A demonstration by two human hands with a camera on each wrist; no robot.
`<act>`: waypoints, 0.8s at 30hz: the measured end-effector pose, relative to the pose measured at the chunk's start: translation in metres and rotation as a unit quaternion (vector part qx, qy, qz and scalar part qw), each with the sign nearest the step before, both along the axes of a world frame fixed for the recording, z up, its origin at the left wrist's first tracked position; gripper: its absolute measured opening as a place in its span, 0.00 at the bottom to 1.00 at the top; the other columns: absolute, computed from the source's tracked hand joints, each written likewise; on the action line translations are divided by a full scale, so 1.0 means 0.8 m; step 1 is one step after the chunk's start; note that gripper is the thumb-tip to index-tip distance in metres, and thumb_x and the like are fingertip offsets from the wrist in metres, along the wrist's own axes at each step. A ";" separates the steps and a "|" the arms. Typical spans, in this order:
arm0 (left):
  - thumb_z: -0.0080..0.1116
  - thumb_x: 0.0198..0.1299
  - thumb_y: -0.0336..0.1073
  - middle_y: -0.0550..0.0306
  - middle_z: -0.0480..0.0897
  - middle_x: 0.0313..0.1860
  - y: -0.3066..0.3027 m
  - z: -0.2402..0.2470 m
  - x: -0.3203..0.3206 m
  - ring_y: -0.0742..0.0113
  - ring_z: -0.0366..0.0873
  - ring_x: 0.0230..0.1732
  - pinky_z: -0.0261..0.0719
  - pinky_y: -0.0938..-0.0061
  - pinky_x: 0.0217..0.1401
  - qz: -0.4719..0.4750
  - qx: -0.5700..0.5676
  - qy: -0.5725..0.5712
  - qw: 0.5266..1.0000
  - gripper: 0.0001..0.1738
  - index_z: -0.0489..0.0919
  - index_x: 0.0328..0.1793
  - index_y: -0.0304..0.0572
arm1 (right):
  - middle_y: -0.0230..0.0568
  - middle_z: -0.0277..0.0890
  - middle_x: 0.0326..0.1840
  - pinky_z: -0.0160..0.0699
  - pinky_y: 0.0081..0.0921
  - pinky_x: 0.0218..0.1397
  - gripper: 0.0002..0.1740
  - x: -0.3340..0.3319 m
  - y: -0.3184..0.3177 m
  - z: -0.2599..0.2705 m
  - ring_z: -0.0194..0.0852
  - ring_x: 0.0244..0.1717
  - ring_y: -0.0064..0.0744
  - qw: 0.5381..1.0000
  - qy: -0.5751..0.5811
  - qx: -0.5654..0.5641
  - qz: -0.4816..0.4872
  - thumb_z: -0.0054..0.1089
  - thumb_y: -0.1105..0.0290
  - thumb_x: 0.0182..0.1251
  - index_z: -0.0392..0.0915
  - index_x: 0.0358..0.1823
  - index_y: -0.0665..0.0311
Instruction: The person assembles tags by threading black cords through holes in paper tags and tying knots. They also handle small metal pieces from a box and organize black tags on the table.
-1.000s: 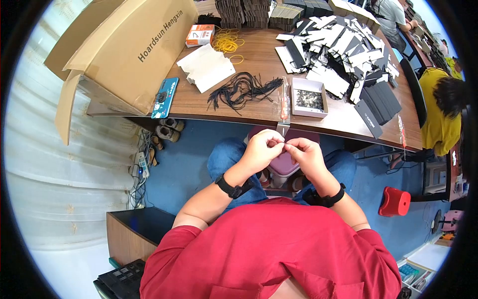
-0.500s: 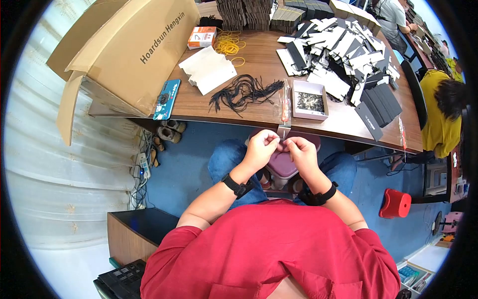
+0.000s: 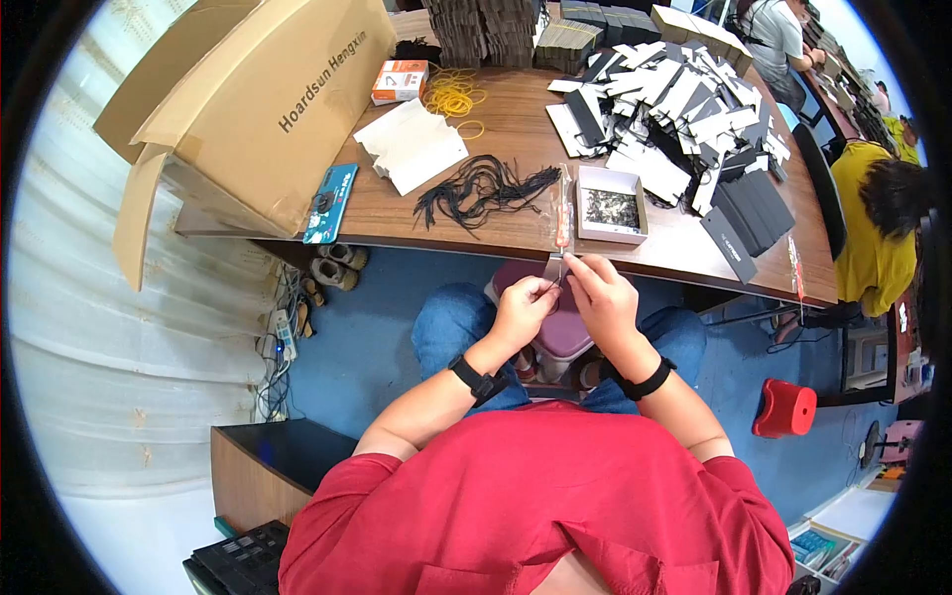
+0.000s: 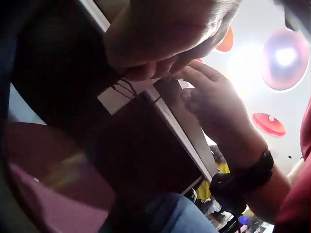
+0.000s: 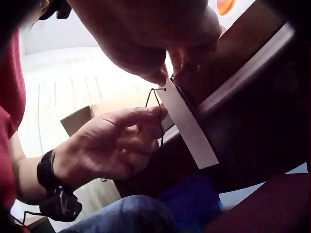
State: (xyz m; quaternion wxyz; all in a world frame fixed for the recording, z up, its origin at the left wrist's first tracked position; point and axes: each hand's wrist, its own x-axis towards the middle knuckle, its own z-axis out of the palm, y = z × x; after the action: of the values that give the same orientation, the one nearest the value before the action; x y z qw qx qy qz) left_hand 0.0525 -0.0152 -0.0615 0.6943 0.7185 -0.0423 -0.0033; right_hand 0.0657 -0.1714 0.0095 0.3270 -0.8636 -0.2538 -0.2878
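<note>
My left hand (image 3: 522, 311) pinches a thin black cord (image 5: 147, 99) between thumb and forefinger, below the table's front edge. In the right wrist view, the cord passes through a small hole near the top of a narrow pale tag (image 5: 188, 130), which hangs slanting downward. My right hand (image 3: 607, 297) is higher, with its thumb and fingertips pinching at the top end of that tag. A clump of black cords (image 3: 486, 188) lies on the table ahead. Beside it stands an open white box (image 3: 640, 210) of small dark pieces.
A large carton (image 3: 268, 109) stands on the table (image 3: 521, 104) at left. Near it are a blue packet (image 3: 330, 203), white card (image 3: 412, 144) and yellow rubber bands (image 3: 454, 94). Black-and-white tags (image 3: 684, 104) are heaped at right. An orange-handled tool (image 3: 563, 218) lies at the front edge.
My hands were close together, fingertips meeting over the cord. The left has since drawn slightly down and left, while the right fingertips have risen toward the table edge.
</note>
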 end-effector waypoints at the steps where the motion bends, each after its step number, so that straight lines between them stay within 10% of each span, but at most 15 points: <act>1: 0.58 0.62 0.28 0.62 0.81 0.36 -0.001 0.001 0.000 0.80 0.74 0.35 0.73 0.83 0.40 0.005 -0.011 0.019 1.000 0.06 0.81 0.42 0.31 | 0.40 0.78 0.38 0.78 0.29 0.31 0.18 0.000 0.001 0.001 0.79 0.30 0.40 1.000 -0.002 -0.006 -0.004 0.66 0.77 0.52 0.80 0.47 0.60; 24: 0.57 0.57 0.24 0.50 0.79 0.36 -0.004 0.027 -0.012 0.56 0.79 0.38 0.77 0.71 0.41 0.050 0.174 -0.157 0.971 0.06 0.80 0.40 0.33 | 0.34 0.76 0.33 0.71 0.28 0.31 0.12 0.000 0.012 0.005 0.75 0.29 0.33 0.998 -0.064 -0.025 -0.009 0.59 0.73 0.47 0.80 0.36 0.60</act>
State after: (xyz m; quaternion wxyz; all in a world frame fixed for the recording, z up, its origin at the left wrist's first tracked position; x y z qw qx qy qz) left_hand 0.0426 -0.0181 -0.0397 0.5430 0.8207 -0.1135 0.1366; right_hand 0.0661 -0.1619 0.0134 0.2856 -0.8534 -0.2741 -0.3390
